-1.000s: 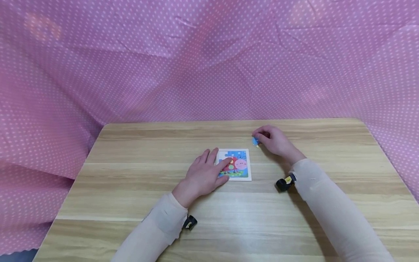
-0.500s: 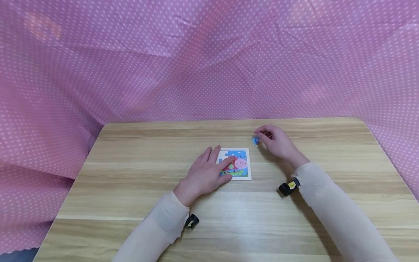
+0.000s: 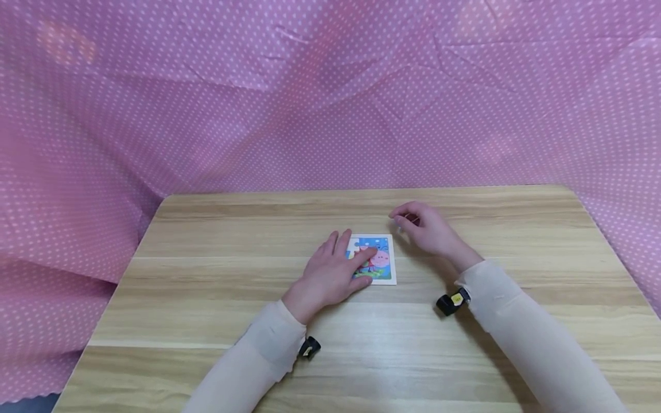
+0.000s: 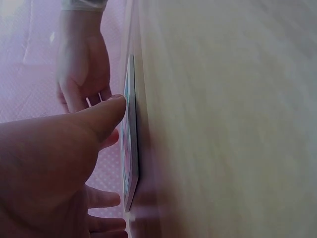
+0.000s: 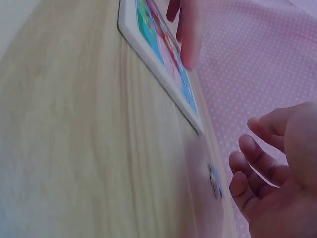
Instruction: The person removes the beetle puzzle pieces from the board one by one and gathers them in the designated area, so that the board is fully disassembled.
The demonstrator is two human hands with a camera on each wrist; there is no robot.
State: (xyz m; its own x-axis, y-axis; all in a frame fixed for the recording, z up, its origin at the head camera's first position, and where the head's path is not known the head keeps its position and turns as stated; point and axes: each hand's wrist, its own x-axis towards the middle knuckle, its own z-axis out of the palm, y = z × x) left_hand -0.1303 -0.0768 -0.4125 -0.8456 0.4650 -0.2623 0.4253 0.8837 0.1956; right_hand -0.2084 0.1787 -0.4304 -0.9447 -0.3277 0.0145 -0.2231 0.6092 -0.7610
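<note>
Pink polka-dotted cloth (image 3: 330, 103) draped behind, pale wood-grain tabletop (image 3: 181, 258), soft glare (image 3: 379, 327) across it

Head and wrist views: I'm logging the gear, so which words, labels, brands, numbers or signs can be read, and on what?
No text can be read in any view.
Small yellow label on the black right wrist camera: too small to read.
Pale label on the black left wrist camera: too small to read.
White-framed square picture puzzle: no lettering visible.
</note>
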